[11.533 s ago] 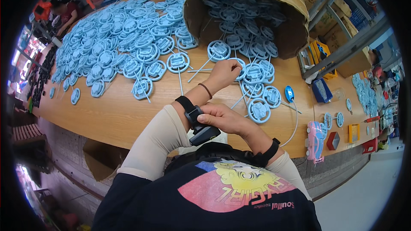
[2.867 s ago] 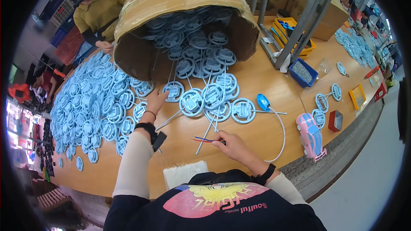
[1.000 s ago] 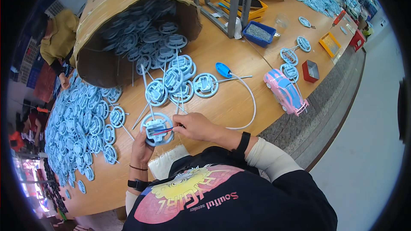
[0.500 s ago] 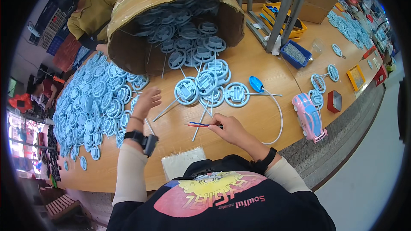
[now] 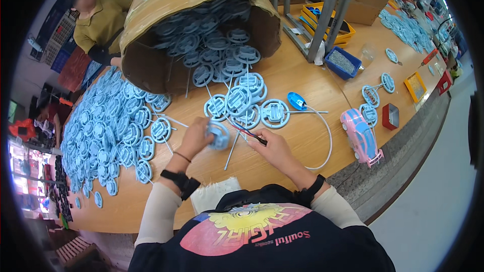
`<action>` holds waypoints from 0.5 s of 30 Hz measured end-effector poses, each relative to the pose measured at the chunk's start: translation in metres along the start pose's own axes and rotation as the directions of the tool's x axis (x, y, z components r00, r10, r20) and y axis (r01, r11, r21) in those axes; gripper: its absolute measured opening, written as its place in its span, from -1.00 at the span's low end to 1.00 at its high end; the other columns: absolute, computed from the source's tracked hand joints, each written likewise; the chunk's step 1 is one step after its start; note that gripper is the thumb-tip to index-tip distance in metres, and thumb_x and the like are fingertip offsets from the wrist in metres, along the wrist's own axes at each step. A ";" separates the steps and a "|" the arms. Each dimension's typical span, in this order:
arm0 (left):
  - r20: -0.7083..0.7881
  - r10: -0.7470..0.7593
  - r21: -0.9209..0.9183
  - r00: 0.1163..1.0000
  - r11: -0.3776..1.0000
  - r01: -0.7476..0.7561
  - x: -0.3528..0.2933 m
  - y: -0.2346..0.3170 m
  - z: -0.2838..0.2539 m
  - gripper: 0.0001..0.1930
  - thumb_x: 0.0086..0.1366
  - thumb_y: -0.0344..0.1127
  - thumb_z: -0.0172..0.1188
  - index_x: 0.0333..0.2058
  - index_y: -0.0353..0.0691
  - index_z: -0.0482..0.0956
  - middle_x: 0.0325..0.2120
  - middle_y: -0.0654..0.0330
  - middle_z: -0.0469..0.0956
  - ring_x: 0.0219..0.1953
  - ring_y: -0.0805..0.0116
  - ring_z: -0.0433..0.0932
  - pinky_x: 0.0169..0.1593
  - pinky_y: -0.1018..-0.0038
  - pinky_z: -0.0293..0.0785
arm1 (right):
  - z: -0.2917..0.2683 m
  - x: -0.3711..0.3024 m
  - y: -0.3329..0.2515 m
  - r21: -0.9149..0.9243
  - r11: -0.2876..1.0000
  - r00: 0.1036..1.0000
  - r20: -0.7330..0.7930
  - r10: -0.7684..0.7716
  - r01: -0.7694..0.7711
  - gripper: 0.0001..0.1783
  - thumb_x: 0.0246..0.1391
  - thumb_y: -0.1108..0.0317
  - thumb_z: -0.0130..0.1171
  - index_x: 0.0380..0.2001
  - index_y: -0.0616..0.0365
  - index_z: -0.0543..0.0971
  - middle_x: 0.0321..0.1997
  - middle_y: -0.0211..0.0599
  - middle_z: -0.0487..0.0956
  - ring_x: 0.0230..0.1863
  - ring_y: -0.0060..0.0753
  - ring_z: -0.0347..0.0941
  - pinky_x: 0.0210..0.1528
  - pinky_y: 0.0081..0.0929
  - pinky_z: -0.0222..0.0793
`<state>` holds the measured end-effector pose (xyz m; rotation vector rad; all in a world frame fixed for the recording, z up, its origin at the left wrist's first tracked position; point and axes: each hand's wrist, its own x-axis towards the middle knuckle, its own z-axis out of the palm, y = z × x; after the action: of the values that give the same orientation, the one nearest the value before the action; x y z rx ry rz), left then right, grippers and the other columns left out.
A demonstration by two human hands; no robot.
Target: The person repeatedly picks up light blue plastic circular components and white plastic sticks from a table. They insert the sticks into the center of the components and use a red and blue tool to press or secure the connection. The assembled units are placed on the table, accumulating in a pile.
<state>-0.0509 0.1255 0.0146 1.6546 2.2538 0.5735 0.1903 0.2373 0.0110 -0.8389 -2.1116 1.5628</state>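
Observation:
My left hand (image 5: 194,138) is closed on a light-blue plastic toy steering wheel (image 5: 218,136), which is blurred by motion. In a pinch, my right hand (image 5: 275,148) holds a thin pair of red and blue wires (image 5: 243,130) with a black part at the fingers. The wires reach left toward the held wheel; whether they touch it I cannot tell. Just beyond my hands lie several more wheels (image 5: 273,113) with thin pale rods. Left of my left hand spreads a large heap of the same wheels (image 5: 108,126).
A tipped cardboard box (image 5: 136,35) full of wheels opens toward me. To the right are a blue oval piece (image 5: 296,100) on a white cable, a pink toy car (image 5: 359,136), a blue bin (image 5: 347,63) and a red tray (image 5: 391,116). A person (image 5: 98,17) sits at far left.
My left hand has moved right from beside the heap and now holds a wheel near the wires. The right hand has shifted slightly, its wires tilting up to the left.

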 end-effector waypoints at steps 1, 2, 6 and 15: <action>-0.004 0.080 -0.054 0.997 0.995 -0.080 -0.010 0.012 0.003 -0.51 -0.10 -0.34 0.18 -0.11 -0.36 0.39 -0.23 -0.12 0.44 -0.14 -0.03 0.43 -0.08 0.29 0.38 | 0.006 0.003 0.001 0.033 0.999 1.000 -0.010 -0.028 0.028 -0.65 -0.06 0.20 0.20 -0.29 0.26 0.50 -0.53 -0.29 0.52 -0.48 -0.49 0.40 -0.41 -0.53 0.30; -0.027 0.104 -0.091 0.994 0.990 -0.106 -0.017 0.029 0.003 -0.51 -0.08 -0.35 0.17 -0.10 -0.36 0.38 -0.21 -0.12 0.44 -0.13 -0.03 0.42 -0.07 0.30 0.37 | 0.010 0.006 0.001 0.064 0.996 0.998 -0.023 -0.054 0.055 -0.64 -0.06 0.23 0.22 -0.28 0.30 0.51 -0.55 -0.38 0.50 -0.49 -0.64 0.36 -0.42 -0.61 0.28; -0.128 0.092 -0.188 0.987 0.975 -0.115 -0.037 0.076 -0.002 -0.50 -0.04 -0.39 0.19 -0.06 -0.36 0.35 -0.15 -0.09 0.42 -0.07 -0.01 0.40 0.00 0.34 0.33 | 0.017 0.015 -0.004 0.214 0.974 0.985 0.167 0.040 -0.076 -0.68 -0.05 0.24 0.21 -0.33 0.31 0.54 -0.53 -0.45 0.50 -0.47 -0.70 0.33 -0.42 -0.65 0.25; -0.263 -0.280 -0.749 0.923 0.663 -0.012 -0.053 0.085 -0.006 -0.60 0.18 -0.28 0.11 -0.04 -0.34 0.35 -0.12 0.09 0.43 -0.01 0.22 0.38 0.04 0.36 0.32 | 0.002 0.011 -0.033 0.429 0.900 0.993 -0.110 -0.038 0.082 -0.73 0.12 0.24 0.04 -0.40 0.27 0.51 -0.61 -0.55 0.38 -0.56 -0.75 0.18 -0.54 -0.66 0.11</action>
<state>0.0337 0.0965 0.0602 0.9902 1.8871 1.6099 0.1728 0.2363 0.0408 -0.6689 -1.6088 1.8199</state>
